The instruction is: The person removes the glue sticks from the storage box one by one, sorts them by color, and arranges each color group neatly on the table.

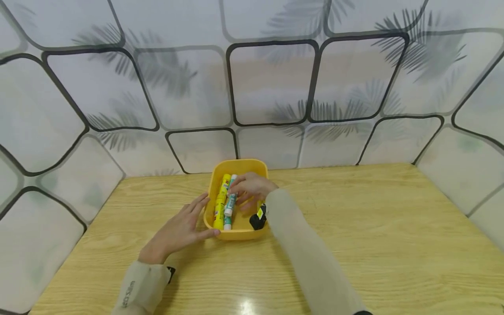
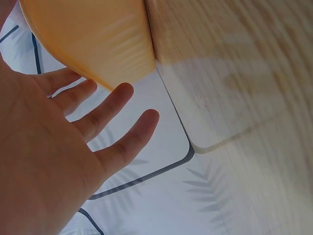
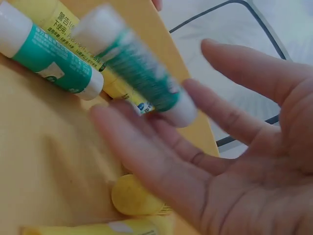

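Head view: yellow bin (image 1: 241, 236) on wood table (image 1: 354, 240), close against patterned wall (image 1: 271, 83). Left hand (image 1: 179, 231) at bin's left side, thumb along near rim, fingers straight and spread. Right hand (image 1: 253, 187) over bin, fingers loosely bent; tilted green stick (image 1: 230, 204) just below fingertips, within bin. Yellow sticks (image 1: 218, 212) end to end along left wall of bin. Lettering (image 1: 128, 294) on left sleeve, visible only from here. Left wrist view: outer side of bin close up, fingers extended and parted beside it. Right wrist view: fingers parted, not closed round anything; green stick blurred, slanting at fingertips, exact contact impossible to tell. Only here: dark print on yellow, second green stick (image 3: 51, 56) with label in sight, round yellow end (image 3: 136, 195) lower down.
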Available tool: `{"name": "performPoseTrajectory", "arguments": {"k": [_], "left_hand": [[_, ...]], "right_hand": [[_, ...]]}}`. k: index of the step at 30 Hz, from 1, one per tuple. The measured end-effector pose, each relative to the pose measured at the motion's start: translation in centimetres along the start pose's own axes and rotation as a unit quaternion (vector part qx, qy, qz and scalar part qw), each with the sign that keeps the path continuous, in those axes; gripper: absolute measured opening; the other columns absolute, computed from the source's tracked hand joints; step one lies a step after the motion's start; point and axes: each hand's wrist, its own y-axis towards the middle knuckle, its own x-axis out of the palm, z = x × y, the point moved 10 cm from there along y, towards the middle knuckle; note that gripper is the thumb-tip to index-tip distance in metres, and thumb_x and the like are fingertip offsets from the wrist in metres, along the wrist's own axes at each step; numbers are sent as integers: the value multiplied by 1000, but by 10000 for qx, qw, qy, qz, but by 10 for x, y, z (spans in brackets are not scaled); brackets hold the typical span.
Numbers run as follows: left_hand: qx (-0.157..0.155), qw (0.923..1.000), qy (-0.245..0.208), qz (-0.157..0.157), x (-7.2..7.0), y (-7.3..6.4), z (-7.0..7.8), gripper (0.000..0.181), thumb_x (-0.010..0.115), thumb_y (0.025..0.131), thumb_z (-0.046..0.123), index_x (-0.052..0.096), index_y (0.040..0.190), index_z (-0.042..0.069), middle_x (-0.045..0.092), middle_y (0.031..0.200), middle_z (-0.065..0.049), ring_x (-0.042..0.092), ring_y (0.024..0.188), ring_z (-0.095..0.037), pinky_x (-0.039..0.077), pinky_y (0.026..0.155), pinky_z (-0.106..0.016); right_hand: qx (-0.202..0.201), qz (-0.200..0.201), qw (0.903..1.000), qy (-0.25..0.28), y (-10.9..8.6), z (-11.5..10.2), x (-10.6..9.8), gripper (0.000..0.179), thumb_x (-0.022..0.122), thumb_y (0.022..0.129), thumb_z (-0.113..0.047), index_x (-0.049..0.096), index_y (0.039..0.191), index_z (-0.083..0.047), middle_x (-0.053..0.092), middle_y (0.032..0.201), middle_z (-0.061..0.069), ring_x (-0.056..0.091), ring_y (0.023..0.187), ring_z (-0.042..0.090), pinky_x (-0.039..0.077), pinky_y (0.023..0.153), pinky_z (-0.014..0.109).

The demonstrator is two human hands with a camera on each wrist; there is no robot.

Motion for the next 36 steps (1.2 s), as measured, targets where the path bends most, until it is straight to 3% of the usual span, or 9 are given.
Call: {"name": "performPoseTrajectory", "arguments": {"k": [9,14,20,29,36], "left_hand": [[-5,9999,86,-57,2,3,2,96,64,93,60,30,157,-2,22,165,-19,28,144,-50,31,110,-69],[-3,9999,87,-81,3,4,2,97,63,93,62,30,157,-2,22,165,-19,28,145,-49,31,110,-68],[-80,9999,29,-122,1,3,1,97,63,93,62,29,158,-2,20,166,-18,26,145,-51,29,110,-69],[-85,9999,13,-91,0,2,-1,97,65,93,58,28,157,-3,19,166,-19,24,146,-49,24,113,-68],[-118,9999,23,-105,0,1,-1,96,65,93,58,29,157,-3,20,166,-19,25,145,-51,28,110,-69]], "right_hand": [[-420,351,9960,703,-4,-9,-15,38,63,97,3,52,134,4,65,98,17,68,83,26,62,74,41],[-491,409,9963,583,-8,-15,-19,47,63,95,6,51,140,1,63,97,15,64,82,23,62,72,37],[-618,475,9960,447,-16,-23,-24,59,65,94,7,45,148,-2,61,109,19,64,89,28,62,73,40],[-771,552,9947,399,-26,-31,-37,56,64,95,5,44,147,0,54,127,23,63,92,28,62,76,40],[-948,594,9932,334,-34,-35,-44,56,65,95,4,44,146,1,51,126,22,61,86,23,62,76,39]]}}
